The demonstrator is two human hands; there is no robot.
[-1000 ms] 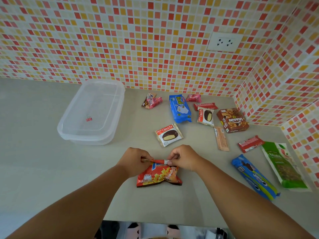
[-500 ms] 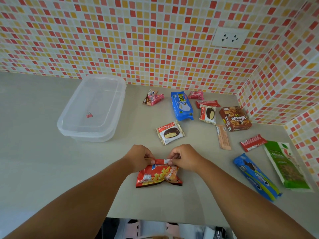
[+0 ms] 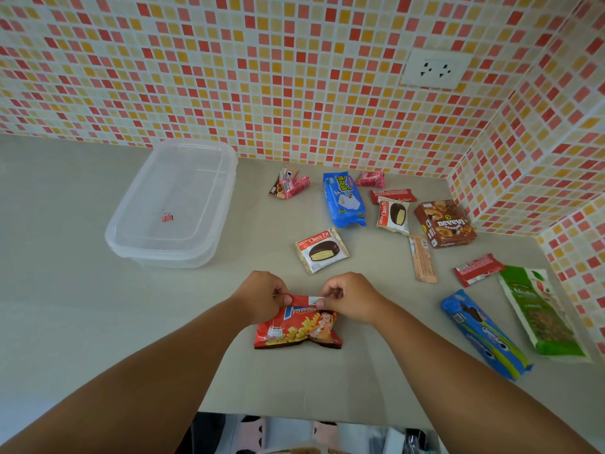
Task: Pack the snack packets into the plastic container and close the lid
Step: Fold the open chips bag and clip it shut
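Note:
A red potato-chip packet lies on the counter in front of me. My left hand and my right hand both pinch its folded top edge. The clear plastic container stands open at the left, sitting on what looks like its lid, with a small red binder clip inside. Several other snacks lie to the right: a Choco Pie packet, a blue biscuit pack, a second Choco Pie, a brown box.
Further right lie a blue Oreo sleeve, a green packet, red wafer bars, a peach stick pack and pink packets. Tiled walls close the back and right. The counter's front edge is near me.
My hands stay at the chip packet's top edge and have shifted together slightly. The camera has tilted, so everything sits a little lower in view.

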